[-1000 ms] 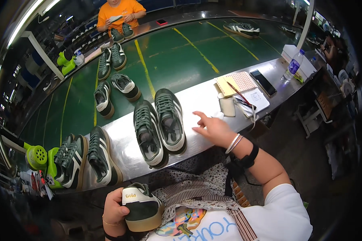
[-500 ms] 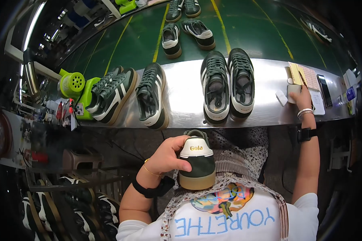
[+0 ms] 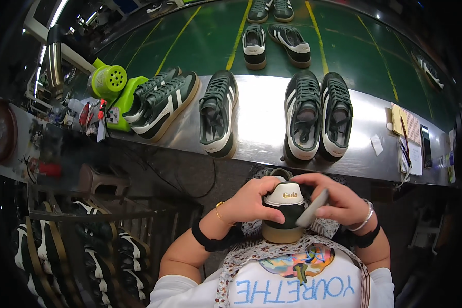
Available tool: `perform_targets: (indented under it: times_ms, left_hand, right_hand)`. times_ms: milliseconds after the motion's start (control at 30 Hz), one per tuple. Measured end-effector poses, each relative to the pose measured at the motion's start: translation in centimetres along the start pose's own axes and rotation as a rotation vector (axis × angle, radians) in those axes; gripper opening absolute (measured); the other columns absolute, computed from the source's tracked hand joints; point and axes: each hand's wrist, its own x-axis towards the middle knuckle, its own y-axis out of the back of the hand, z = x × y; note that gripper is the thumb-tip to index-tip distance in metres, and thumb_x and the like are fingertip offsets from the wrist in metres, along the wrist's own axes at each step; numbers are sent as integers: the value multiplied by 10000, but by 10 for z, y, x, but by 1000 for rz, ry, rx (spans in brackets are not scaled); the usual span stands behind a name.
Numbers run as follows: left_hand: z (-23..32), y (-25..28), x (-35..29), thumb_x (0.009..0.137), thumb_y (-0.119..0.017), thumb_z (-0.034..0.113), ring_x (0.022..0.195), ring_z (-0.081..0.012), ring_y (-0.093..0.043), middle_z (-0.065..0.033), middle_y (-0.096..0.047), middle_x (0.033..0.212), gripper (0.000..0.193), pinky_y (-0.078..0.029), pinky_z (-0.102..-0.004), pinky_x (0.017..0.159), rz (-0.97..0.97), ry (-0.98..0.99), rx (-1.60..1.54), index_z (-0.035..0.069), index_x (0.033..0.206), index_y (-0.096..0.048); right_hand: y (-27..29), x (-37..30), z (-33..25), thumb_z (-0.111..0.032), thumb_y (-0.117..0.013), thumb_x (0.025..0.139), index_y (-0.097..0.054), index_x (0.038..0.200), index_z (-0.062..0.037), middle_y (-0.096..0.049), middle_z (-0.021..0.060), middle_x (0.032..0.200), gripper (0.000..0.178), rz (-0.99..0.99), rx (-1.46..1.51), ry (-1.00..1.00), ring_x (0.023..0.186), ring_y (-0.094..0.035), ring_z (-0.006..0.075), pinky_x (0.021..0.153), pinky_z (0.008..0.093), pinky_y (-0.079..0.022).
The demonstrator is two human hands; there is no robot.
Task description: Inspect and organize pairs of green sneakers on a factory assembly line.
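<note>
A dark green sneaker (image 3: 282, 218) with a white heel tab and gum sole is held close to my chest, its heel facing me. My left hand (image 3: 249, 203) grips its left side, the thumb across the heel and the fingers at the collar. In my right hand (image 3: 344, 200) is a flat grey block (image 3: 313, 208), pinched between thumb and fingers and slightly blurred. It sits against or just beside the right side of the heel; contact cannot be made out. The fingers of that hand reach over the shoe's collar.
On the metal bench edge (image 3: 264, 138) stand a single sneaker (image 3: 218, 113), a pair (image 3: 303, 118) and leaning sneakers (image 3: 161, 105) beside a lime-green machine (image 3: 108, 82). Notebooks (image 3: 408, 123) and a phone (image 3: 426, 146) lie right. A rack (image 3: 123, 205) with several shoes stands lower left.
My right hand has come from the bench by the notebooks to the held sneaker, bringing the grey block. My left hand keeps its grip on the shoe. The whole view has shifted.
</note>
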Motion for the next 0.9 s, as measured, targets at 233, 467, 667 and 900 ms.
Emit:
perform_targets:
  times_ms: [233,467,667,900]
  left_hand:
    - [1,22,-19,614,-786,261,899,-205,-541,-93,-581,946,518,-415,-308,818,310,-112,124,13,1013,-566]
    - [27,81,-5,752,-664,158,962,-224,-526,-88,-554,1024,341,-394,-308,877,824,-259,1024,5,1033,-544]
    - [-6,44,103,891,-492,364,1187,-258,-416,-175,-386,1323,619,-332,-343,977,284,279,233,45,1366,-254]
    - [5,5,161,897,-460,398,1291,-251,-267,-151,-276,1397,695,-249,-337,1039,-281,267,-125,59,1404,-125]
  right_hand:
    - [-20,13,36,-228,-601,818,-450,1093,26,-424,39,997,404,-11,181,-82,924,-421,104,827,229,-360]
    - [-15,5,33,-251,-642,782,-434,1145,8,-447,11,1022,492,160,487,-70,960,-414,73,862,222,-338]
    - [0,-11,22,-283,-646,751,-433,1178,88,-475,71,1111,605,115,612,29,1019,-452,125,879,243,-357]
    - [0,-56,28,-256,-648,689,-512,721,-5,-509,245,987,288,455,628,129,905,-512,299,777,376,-452]
